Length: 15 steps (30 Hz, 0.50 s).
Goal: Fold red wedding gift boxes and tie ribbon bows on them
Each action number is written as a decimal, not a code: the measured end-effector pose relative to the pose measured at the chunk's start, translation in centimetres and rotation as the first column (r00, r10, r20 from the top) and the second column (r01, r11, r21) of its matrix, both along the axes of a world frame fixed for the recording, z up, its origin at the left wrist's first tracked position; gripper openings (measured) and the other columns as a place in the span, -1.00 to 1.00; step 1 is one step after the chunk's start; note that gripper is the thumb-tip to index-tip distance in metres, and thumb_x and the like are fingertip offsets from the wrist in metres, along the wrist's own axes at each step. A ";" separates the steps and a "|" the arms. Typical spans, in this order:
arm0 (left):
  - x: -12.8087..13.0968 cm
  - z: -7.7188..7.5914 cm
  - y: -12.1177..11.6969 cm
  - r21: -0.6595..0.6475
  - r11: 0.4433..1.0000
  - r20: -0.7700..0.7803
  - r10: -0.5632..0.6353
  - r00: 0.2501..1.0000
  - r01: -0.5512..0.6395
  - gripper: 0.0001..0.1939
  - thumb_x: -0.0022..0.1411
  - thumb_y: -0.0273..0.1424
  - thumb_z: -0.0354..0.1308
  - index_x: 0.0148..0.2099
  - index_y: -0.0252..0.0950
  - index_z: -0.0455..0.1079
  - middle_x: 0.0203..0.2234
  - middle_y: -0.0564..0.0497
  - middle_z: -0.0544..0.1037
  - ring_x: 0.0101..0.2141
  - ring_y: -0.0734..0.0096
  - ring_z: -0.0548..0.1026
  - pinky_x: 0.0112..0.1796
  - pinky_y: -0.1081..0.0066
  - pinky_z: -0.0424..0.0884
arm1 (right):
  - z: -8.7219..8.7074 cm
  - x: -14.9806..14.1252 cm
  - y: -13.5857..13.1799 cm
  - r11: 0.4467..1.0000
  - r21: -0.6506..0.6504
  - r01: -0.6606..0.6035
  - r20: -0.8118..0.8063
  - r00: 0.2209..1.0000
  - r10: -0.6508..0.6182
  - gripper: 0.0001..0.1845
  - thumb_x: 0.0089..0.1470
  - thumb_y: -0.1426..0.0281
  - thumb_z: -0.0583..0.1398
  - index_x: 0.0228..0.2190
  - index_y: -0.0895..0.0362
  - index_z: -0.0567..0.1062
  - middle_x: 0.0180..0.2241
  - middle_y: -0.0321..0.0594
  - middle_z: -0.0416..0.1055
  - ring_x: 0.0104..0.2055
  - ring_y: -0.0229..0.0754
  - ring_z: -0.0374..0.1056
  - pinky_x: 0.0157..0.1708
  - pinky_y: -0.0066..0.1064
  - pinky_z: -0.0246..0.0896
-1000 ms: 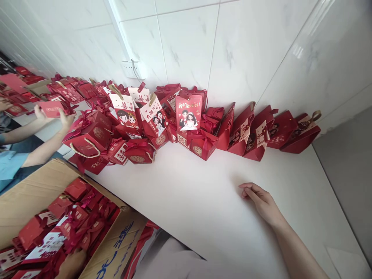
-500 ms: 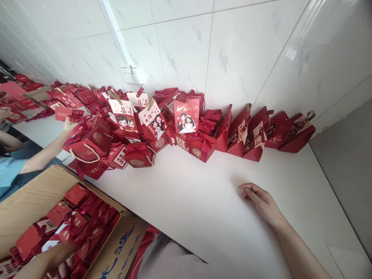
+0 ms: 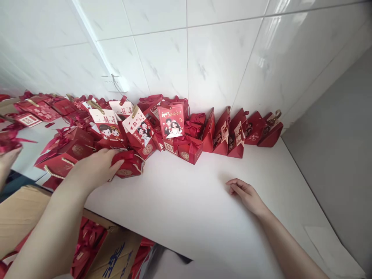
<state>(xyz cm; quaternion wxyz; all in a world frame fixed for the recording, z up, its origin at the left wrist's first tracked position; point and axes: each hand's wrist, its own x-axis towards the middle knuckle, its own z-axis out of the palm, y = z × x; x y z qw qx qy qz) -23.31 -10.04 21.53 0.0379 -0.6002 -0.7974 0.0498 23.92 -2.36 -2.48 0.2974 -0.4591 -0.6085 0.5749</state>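
My left hand (image 3: 94, 167) reaches over the counter and is closed around a small red gift box, which the hand almost wholly covers. Its thumb lies beside a six-sided red gift box (image 3: 127, 171) with a gold round emblem, a ribbon and a rope handle. Left of the wrist stands a larger red box (image 3: 76, 144) with rope handles. My right hand (image 3: 244, 193) rests at the right on the white tabletop (image 3: 180, 201), fingers curled together with nothing visible in them. Ahead of it stand several triangular red boxes (image 3: 236, 145) in a row.
An open cardboard carton (image 3: 116, 252) with red boxes inside stands below the table's near edge, partly behind my left forearm. Boxes with cartoon couple cards (image 3: 173, 121) line the tiled wall (image 3: 162, 54). Another person's hand (image 3: 7, 162) holds a ribboned box at far left.
My left hand has moved up from the carton to the gift boxes on the table. My right hand keeps its curled pose. The view has turned somewhat right.
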 end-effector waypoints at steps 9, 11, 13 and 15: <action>11.2 -5.0 13.6 0.185 0.797 0.413 -0.594 0.691 0.575 -0.37 0.15 -0.52 0.02 0.29 -0.17 0.29 0.11 -0.05 0.47 0.02 0.20 0.50 0.05 0.29 0.40 | 0.6 -0.4 -0.1 1.000 0.027 -0.001 0.022 1.000 0.000 -0.65 0.27 0.11 0.08 -0.17 0.10 0.47 -0.39 -0.25 0.40 -0.28 -0.15 0.32 -0.15 -0.28 0.19; 12.3 -7.6 15.6 0.230 0.789 0.407 -0.610 0.681 0.570 -0.30 0.09 -0.56 0.02 0.31 -0.21 0.26 0.19 -0.07 0.40 0.12 0.14 0.43 0.11 0.25 0.35 | 0.8 -0.5 0.0 1.000 0.028 0.001 0.024 1.000 -0.001 -0.65 0.26 0.11 0.08 -0.17 0.10 0.47 -0.40 -0.26 0.39 -0.30 -0.15 0.31 -0.17 -0.28 0.19; 13.0 -9.2 16.8 0.230 0.803 0.402 -0.593 0.698 0.550 -0.29 0.09 -0.55 0.04 0.32 -0.23 0.23 0.23 -0.08 0.36 0.16 0.10 0.39 0.14 0.23 0.33 | 0.9 -0.5 0.0 1.000 0.027 0.005 0.029 1.000 -0.006 -0.65 0.26 0.11 0.07 -0.17 0.10 0.47 -0.41 -0.26 0.39 -0.31 -0.15 0.31 -0.18 -0.29 0.20; 13.2 -9.9 17.3 0.202 0.829 0.409 -0.555 0.724 0.521 -0.33 0.12 -0.48 0.09 0.31 -0.23 0.23 0.22 -0.11 0.37 0.13 0.07 0.41 0.09 0.24 0.36 | 0.9 -0.5 0.1 1.000 0.027 0.004 0.036 0.999 -0.005 -0.65 0.27 0.11 0.07 -0.17 0.09 0.47 -0.40 -0.26 0.40 -0.31 -0.15 0.31 -0.19 -0.29 0.20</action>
